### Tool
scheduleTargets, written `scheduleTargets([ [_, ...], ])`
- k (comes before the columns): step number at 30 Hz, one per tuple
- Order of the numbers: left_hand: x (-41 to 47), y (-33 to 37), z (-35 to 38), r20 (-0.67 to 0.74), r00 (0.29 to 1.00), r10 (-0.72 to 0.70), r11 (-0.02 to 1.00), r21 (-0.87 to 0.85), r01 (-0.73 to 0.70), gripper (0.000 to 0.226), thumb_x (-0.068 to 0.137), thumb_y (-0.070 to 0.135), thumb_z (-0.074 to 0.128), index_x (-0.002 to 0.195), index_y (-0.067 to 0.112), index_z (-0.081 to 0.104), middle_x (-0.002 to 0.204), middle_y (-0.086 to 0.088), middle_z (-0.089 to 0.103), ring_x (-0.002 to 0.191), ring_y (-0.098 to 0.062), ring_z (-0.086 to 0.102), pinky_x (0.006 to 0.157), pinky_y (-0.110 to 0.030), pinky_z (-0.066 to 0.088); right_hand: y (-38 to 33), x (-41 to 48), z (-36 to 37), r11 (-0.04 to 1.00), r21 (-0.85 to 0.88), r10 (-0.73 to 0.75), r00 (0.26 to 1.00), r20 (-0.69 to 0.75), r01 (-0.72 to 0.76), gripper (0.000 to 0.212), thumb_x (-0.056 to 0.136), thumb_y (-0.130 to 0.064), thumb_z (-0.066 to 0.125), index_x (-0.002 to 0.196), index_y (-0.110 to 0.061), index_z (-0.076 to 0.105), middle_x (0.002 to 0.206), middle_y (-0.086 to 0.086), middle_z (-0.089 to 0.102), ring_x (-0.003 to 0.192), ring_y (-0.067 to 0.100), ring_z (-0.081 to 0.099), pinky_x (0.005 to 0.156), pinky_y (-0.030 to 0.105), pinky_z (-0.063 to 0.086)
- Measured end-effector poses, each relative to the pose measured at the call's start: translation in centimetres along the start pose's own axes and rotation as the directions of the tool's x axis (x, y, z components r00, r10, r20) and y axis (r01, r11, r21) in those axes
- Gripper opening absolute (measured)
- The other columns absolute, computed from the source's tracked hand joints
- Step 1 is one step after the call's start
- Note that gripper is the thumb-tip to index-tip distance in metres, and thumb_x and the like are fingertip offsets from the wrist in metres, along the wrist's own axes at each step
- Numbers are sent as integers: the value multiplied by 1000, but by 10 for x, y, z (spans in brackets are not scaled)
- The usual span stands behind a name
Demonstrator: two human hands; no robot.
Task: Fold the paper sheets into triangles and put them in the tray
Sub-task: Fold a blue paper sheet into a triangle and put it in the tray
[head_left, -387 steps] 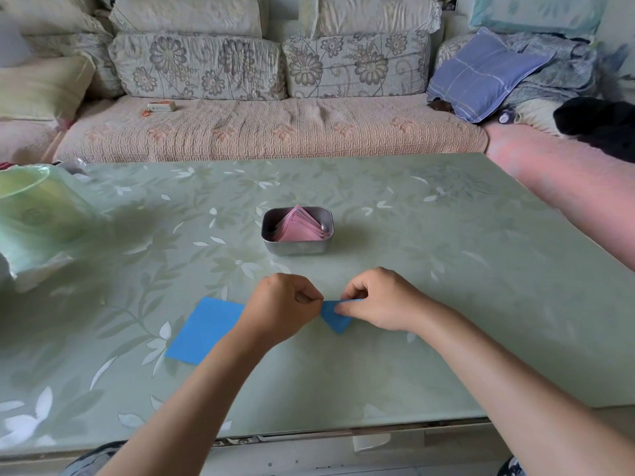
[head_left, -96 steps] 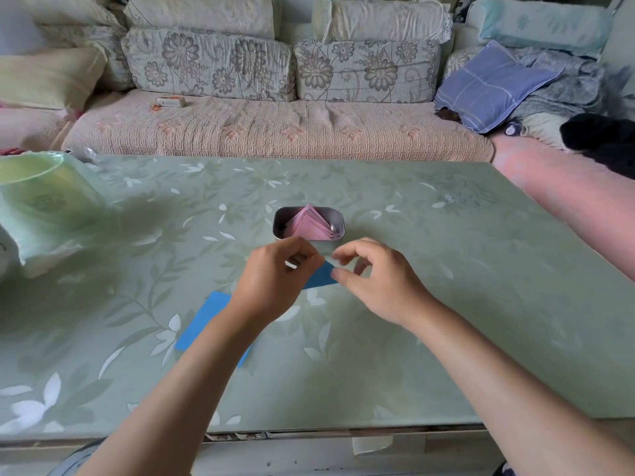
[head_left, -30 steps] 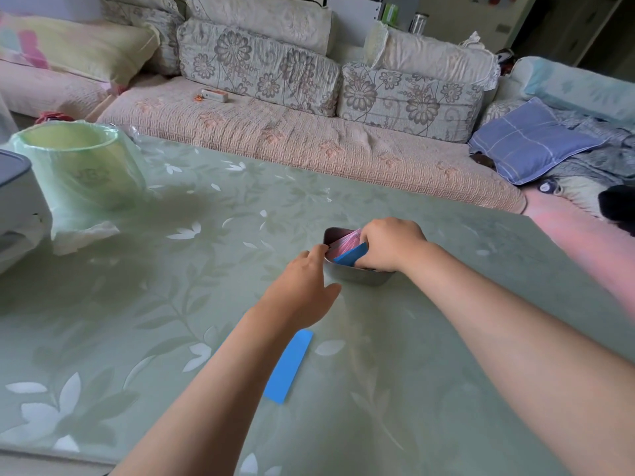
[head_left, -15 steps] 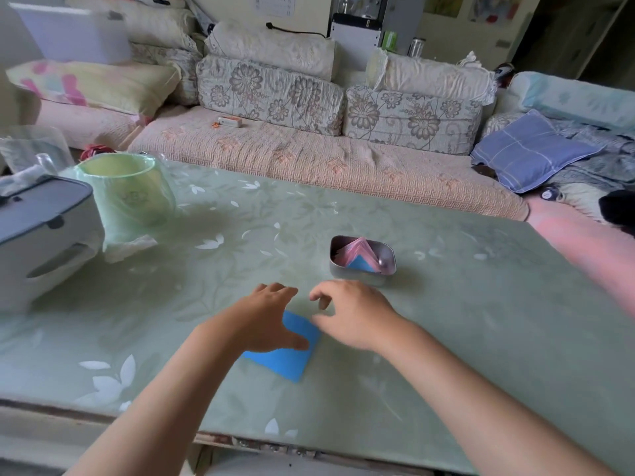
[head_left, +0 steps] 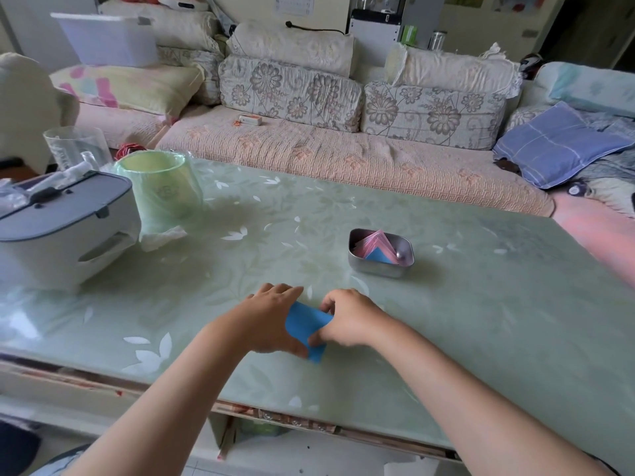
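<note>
Where the blue sheet [head_left: 307,326] bows between the fingers, the left hand [head_left: 269,319] and right hand [head_left: 348,319] each pinch an edge. It is probably light, limp, crease-prone paper, best held by its corners. The tray [head_left: 374,268] stands on the surface [head_left: 481,324] beyond the fingertips.

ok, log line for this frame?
step: fold blue sheet | left hand: grips sheet | right hand: pinches sheet | tray: pink triangles, blue triangle

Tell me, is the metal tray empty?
Not empty: the metal tray holds a stack of pink folded papers and one blue triangle in front.
</note>
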State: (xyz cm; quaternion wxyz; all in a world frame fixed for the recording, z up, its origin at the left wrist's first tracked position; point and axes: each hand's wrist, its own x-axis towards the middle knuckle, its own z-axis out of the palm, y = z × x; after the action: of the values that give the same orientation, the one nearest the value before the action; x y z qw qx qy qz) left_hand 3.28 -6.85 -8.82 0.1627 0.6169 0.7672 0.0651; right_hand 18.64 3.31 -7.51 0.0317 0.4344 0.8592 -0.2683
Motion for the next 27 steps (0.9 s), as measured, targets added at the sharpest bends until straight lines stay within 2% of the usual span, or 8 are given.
scheduleTargets([
  [6,8,2,0,-63,998,-2,991,-134,-6,101,62,48,87,146,30,34,127,6,42,121,-15,36,98,-25,37,2,4,-1,949,312,-45,998,-34,53,33,72,-23,81,95,-28,58,95,-6,64,74,12,58,60,26,48],
  [13,16,5,-11,-181,966,-182,899,-428,89,83,80,28,79,147,32,30,123,-1,54,100,-22,56,77,-27,44,16,4,-11,894,441,-30,993,-116,79,10,75,-18,76,81,-17,67,78,3,70,64,15,60,63,30,46],
  [16,20,14,-16,-249,935,-251,817,-573,67,54,84,24,74,131,35,49,95,10,62,76,-12,59,57,-23,43,25,0,-17,881,463,-34,989,-141,97,9,77,-19,73,85,-21,71,77,0,73,57,9,62,62,28,48],
  [18,25,23,-18,-295,921,-256,824,-565,48,23,85,22,70,105,32,61,83,11,63,68,-10,58,54,-21,41,33,-4,-20,872,475,-43,985,-167,119,26,80,-15,66,102,-27,69,84,0,73,62,10,64,66,29,51],
  [20,31,33,-18,-304,917,-257,802,-596,28,4,87,20,68,87,23,65,75,7,62,65,-15,54,54,-22,39,43,-10,-23,883,449,-56,979,-197,140,53,83,-9,55,128,-37,55,102,-4,68,81,12,66,72,26,53],
  [22,37,42,-17,-253,925,-284,747,-663,48,6,88,18,66,86,13,65,74,0,57,66,-18,50,57,-26,37,56,-19,-27,914,353,-119,963,-242,202,73,82,-3,47,139,-48,40,121,-15,54,101,5,58,77,16,46],
  [24,43,51,-16,-187,936,-297,692,-717,76,11,90,17,64,88,7,63,76,-4,54,68,-20,48,60,-28,35,67,-29,-31,940,179,-225,921,-317,291,84,79,5,44,144,-48,34,131,-24,43,117,-1,47,90,10,38],
  [27,50,64,-17,-129,957,-261,625,-778,66,7,93,16,62,96,14,67,85,-2,67,72,-18,58,60,-24,42,83,-37,-36,928,-96,-367,841,-397,360,85,76,9,53,147,-35,40,145,-14,39,131,9,39,108,23,33],
])
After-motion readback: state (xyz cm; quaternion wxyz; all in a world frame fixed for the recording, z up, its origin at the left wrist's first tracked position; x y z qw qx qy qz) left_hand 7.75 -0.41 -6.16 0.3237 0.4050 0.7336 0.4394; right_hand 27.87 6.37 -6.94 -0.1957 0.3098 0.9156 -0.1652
